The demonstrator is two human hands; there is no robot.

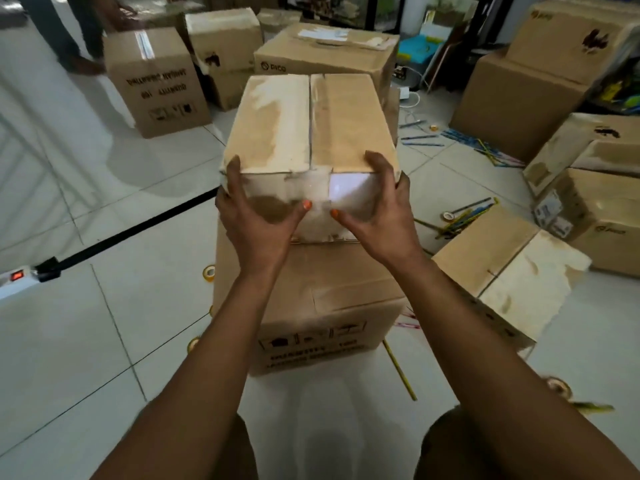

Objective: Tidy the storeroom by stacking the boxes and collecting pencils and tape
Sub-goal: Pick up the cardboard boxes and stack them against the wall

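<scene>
A taped cardboard box (311, 123) sits on top of a bigger printed cardboard box (311, 306) in the middle of the tiled floor. My left hand (256, 216) grips the upper box's near left corner, and my right hand (377, 209) grips its near right corner, thumbs pressed on the near face. Pencils (464, 216) lie scattered on the floor to the right beside a tape roll (449, 215). More pencils (485, 147) lie farther back. Another tape roll (209, 273) lies left of the lower box, and one (558, 386) sits near my right forearm.
Several cardboard boxes stand around: one (156, 81) at the back left, a PICO box (325, 57) behind the stack, a low box (509, 271) at the right, more (588, 209) at the far right. A power strip (20, 278) lies left. Another person's legs (69, 32) are at the back left.
</scene>
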